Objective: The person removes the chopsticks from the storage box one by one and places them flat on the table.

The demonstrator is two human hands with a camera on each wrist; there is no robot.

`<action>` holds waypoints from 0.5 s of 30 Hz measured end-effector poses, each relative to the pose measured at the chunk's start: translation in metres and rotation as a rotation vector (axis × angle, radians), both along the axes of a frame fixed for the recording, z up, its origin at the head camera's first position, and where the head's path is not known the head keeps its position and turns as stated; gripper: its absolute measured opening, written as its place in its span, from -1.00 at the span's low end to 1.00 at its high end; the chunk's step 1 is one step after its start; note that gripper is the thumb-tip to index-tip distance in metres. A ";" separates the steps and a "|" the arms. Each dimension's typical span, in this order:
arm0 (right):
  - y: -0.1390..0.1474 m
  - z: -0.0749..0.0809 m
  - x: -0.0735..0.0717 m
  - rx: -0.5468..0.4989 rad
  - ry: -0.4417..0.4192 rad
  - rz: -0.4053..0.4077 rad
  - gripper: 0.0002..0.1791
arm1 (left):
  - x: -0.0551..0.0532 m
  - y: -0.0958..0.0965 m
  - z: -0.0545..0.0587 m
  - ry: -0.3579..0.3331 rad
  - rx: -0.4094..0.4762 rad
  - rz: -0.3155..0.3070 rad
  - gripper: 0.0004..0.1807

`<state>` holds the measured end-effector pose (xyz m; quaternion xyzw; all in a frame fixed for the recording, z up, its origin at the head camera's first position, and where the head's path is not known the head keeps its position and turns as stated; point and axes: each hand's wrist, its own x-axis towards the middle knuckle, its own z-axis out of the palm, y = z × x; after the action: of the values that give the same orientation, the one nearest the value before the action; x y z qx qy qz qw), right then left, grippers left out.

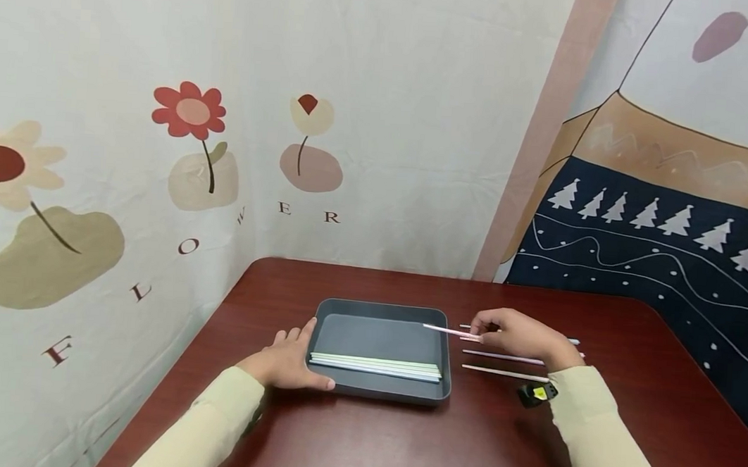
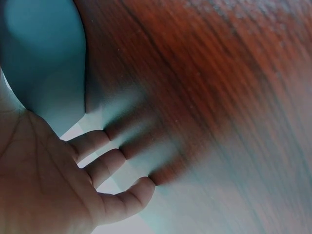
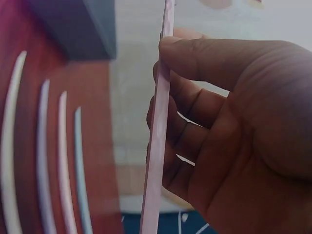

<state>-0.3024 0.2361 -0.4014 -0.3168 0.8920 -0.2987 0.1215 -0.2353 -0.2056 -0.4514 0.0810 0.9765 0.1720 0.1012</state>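
My right hand (image 1: 511,334) pinches a pink chopstick (image 3: 157,126) between thumb and fingertips, above the table. Its thin end reaches over the right rim of the dark grey tray (image 1: 375,329). Spread along the tray's left side and near left corner, my left hand (image 1: 290,359) touches it with extended fingers. Inside the tray, several pale green, white and bluish chopsticks (image 1: 376,366) lie side by side near the front wall. Right of the tray, a cream chopstick (image 3: 10,146), a purple chopstick (image 3: 44,156), another pink chopstick (image 3: 66,161) and a blue chopstick (image 3: 82,170) lie spaced apart.
A reddish-brown wooden table (image 1: 388,446) carries everything. Behind it hangs a light curtain (image 1: 405,122) printed with flowers, and on the right a dark blue panel (image 1: 652,255) with white trees. A small black device (image 1: 538,394) sits at the right wrist.
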 end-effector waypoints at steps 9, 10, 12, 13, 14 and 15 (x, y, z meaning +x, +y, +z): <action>0.037 -0.014 0.013 0.033 -0.015 -0.018 -0.89 | -0.001 -0.001 0.000 0.010 0.000 0.002 0.56; 0.041 -0.016 0.015 0.037 -0.012 -0.014 -0.88 | -0.001 -0.001 0.000 0.010 -0.001 0.003 0.56; 0.048 -0.020 0.019 0.043 -0.012 -0.013 -0.87 | -0.002 -0.001 -0.002 0.010 -0.004 0.005 0.56; 0.051 -0.022 0.022 0.041 -0.014 -0.012 -0.87 | -0.002 -0.001 -0.002 0.011 -0.006 0.004 0.56; 0.054 -0.025 0.024 0.039 -0.017 -0.014 -0.86 | -0.002 -0.001 -0.002 0.011 -0.008 0.003 0.55; 0.057 -0.027 0.026 0.038 -0.020 -0.018 -0.86 | -0.003 -0.001 -0.003 0.012 -0.009 0.002 0.55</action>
<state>-0.2760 0.2926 -0.4285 -0.3033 0.8990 -0.2861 0.1337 -0.2381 -0.2061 -0.4544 0.0804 0.9780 0.1672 0.0954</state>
